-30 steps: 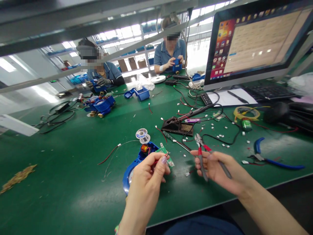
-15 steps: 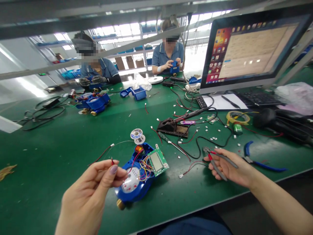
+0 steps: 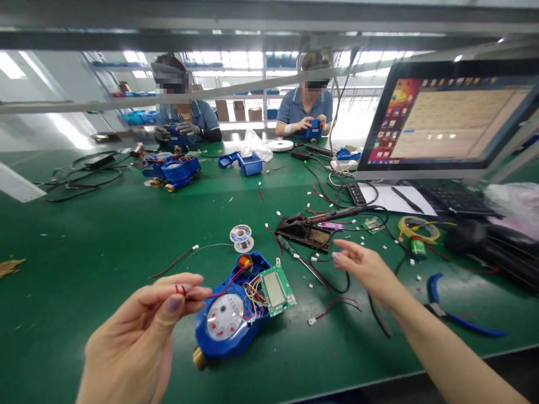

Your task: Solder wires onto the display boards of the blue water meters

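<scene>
My left hand [image 3: 138, 331] is closed in a pinch on thin red and black wires [image 3: 180, 290]. These lead to a blue water meter [image 3: 227, 331] with a brass fitting, lying beside my fingers. A green circuit board [image 3: 277, 290] with a display rests on the meter's right side, joined by coloured wires. My right hand [image 3: 366, 275] reaches out over the table with thumb and forefinger apart, near the soldering iron [image 3: 337, 214] on its stand [image 3: 290, 227]. Below the right hand shows a grey handle of the pliers [image 3: 380, 317]; the hand hides the rest.
A solder spool [image 3: 241, 238] stands behind the meter. Blue-handled cutters [image 3: 471, 325] lie at right, a monitor [image 3: 455, 123] behind. Short connector wires [image 3: 332, 308] are scattered about. Two co-workers [image 3: 189, 118] sit opposite, handling blue parts.
My right hand has let go of the pliers and moved forward and left, towards the soldering iron stand. My left hand keeps its pinch, slightly lower. The view has shifted a little.
</scene>
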`<state>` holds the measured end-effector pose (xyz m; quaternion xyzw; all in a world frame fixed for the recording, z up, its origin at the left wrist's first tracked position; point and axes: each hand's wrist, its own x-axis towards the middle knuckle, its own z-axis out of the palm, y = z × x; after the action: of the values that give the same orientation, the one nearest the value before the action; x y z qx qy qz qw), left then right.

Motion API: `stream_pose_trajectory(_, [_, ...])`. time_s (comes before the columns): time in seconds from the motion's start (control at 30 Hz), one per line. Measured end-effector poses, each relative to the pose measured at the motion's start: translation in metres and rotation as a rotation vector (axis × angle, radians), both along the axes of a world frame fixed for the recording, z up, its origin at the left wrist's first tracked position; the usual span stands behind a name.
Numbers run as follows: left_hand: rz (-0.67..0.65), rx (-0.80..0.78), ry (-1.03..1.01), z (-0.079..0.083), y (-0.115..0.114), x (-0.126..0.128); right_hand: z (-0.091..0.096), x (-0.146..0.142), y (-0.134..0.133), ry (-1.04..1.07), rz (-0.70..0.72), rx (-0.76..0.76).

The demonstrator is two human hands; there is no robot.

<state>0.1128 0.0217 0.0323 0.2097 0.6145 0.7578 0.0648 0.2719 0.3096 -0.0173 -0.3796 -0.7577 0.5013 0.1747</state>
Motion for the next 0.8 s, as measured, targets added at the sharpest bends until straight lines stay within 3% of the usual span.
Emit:
stream_pose_trajectory(0.13, [-0.009,0.062,0.076,0.004,0.000,0.003,-0.005,-0.060,0.014,0.154,-0.065,-0.182])
stream_pose_trajectory(0.23, [-0.006,0.036,0.067,0.005,-0.002,0.004,-0.008,-0.085,0.030,0.234,-0.153,-0.257])
stream_pose_trajectory(0.33, [-0.017,0.023,0.058,0.001,-0.005,0.000,-0.004,-0.079,0.046,0.331,-0.264,-0.262])
stream_pose_trajectory(0.53, [-0.001,-0.052,0.008,-0.012,-0.008,-0.004,0.000,-0.033,0.073,0.443,-0.528,-0.258])
stream_pose_trajectory(0.8, [0.005,-0.199,-0.075,-0.006,0.000,0.002,-0.037,-0.032,0.081,0.350,-0.480,-0.514])
